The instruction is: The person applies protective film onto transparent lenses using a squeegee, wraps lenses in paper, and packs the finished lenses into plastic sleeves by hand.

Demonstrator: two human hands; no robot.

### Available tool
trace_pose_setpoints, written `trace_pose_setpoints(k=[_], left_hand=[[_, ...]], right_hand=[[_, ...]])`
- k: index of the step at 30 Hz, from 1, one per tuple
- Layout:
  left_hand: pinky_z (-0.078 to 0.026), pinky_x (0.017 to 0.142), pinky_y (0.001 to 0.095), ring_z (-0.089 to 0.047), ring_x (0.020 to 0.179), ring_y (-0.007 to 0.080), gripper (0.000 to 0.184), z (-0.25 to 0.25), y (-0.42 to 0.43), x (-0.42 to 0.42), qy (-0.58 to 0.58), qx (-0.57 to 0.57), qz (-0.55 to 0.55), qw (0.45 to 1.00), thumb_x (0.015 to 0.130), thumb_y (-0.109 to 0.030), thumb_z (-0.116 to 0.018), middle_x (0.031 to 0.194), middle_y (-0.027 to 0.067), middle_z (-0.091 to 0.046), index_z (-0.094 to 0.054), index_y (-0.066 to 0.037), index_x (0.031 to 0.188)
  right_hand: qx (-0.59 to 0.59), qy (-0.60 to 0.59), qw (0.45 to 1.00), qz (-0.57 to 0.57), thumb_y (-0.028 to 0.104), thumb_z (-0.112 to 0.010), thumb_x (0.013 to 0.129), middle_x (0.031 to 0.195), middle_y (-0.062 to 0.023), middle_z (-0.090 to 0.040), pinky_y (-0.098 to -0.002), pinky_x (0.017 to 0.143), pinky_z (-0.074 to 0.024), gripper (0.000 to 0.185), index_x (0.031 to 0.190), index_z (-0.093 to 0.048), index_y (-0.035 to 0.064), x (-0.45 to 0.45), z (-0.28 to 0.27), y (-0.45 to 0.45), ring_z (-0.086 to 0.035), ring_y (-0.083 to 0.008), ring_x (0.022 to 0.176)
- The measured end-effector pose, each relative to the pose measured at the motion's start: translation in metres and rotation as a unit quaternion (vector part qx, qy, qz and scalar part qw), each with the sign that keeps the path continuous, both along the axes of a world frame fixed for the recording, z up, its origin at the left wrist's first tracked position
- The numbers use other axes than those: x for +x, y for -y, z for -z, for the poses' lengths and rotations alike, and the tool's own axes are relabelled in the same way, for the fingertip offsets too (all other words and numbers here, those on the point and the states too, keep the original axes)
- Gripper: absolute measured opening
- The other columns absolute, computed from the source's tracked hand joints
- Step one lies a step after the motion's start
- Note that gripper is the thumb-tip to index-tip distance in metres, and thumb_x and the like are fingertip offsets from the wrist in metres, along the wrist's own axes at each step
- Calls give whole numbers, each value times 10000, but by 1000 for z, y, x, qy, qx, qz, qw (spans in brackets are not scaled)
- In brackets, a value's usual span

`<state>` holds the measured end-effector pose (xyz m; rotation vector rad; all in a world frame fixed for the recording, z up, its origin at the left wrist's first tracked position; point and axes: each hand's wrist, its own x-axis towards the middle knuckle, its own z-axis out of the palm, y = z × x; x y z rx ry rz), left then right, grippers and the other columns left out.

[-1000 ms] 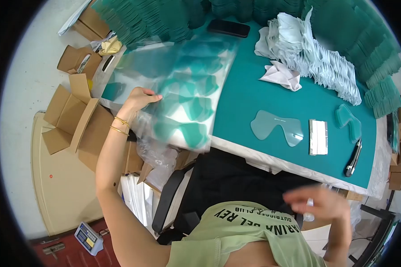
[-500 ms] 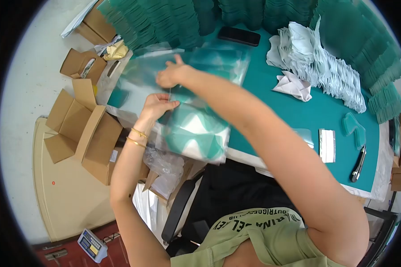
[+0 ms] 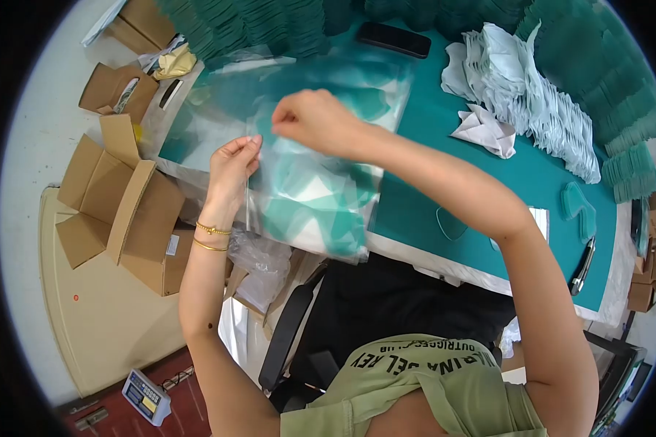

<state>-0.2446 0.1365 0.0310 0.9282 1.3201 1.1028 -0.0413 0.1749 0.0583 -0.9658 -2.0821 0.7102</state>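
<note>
Glossy clear plastic bags (image 3: 321,207) lie overlapping at the left of the table, with green showing in or through them. My left hand (image 3: 229,167) pinches the near-left edge of the top bag between thumb and fingertips. Just above the same bag is my right hand (image 3: 317,124), its fingers curled and pressed together. What the right fingertips hold, if anything, I cannot make out. More clear film (image 3: 219,87) spreads out beyond both hands.
A phone (image 3: 393,39) lies at the back, near stacked green sheets (image 3: 248,29). Stacked white pieces (image 3: 517,80), a crumpled pale cloth (image 3: 486,131), a curved green piece (image 3: 578,211) and a box cutter (image 3: 584,266) are to the right. Open cardboard boxes (image 3: 142,218) stand left of the table.
My right hand has moved right and closed, its fingers curled where they were spread before. My left hand has shifted a little left, still pinching the bag edge. The view has shifted slightly.
</note>
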Motion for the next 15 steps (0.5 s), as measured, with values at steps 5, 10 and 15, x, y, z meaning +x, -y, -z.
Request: trace_pose_setpoints(k=[5, 10, 15], left_hand=[[-475, 716, 203, -595, 811, 71, 106, -5, 5, 7, 109, 60, 48, 991, 908, -85, -620, 888, 26, -663, -646, -2, 969], [-492, 747, 205, -615, 851, 91, 158, -5, 3, -2, 118, 64, 89, 987, 914, -107, -616, 911, 58, -672, -637, 22, 1002], [-506, 743, 210, -624, 861, 101, 173, -6, 1, -4, 139, 75, 98, 983, 924, -124, -604, 938, 79, -679, -636, 19, 1016]], right_hand=[[40, 52, 997, 36, 209, -726, 735, 819, -196, -669, -404, 677, -520, 276, 846, -674, -38, -11, 5, 19, -652, -344, 765], [79, 73, 993, 47, 221, -749, 713, 760, -211, -634, -460, 621, -501, 304, 699, -598, -43, -14, -10, 29, -634, -378, 735], [101, 47, 991, 79, 215, -749, 719, 789, -214, -644, -456, 636, -507, 290, 756, -633, -48, -14, -6, 25, -636, -378, 744]])
